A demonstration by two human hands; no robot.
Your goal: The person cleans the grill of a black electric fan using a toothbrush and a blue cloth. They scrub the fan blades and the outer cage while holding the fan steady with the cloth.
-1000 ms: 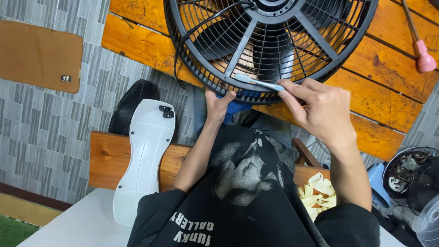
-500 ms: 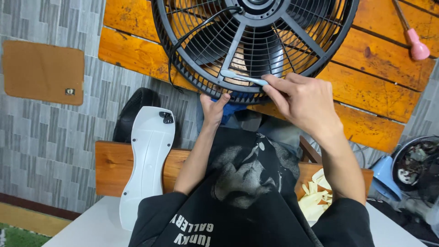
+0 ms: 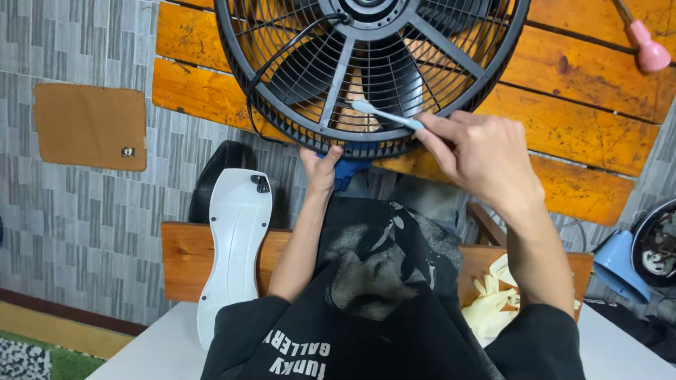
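Since the earlier frame, the toothbrush [image 3: 386, 115] has slid left across the black fan grille [image 3: 373, 70], its head now on the lower spokes. Right hand [image 3: 486, 158] is clamped on its handle; left hand [image 3: 320, 169] grips the grille's bottom rim against a blue cloth [image 3: 348, 171]. Short strokes along each spoke would likely clean best. Behind lie orange planks [image 3: 577, 127], a grey patterned wall [image 3: 84, 211], and a white counter [image 3: 151, 355] below.
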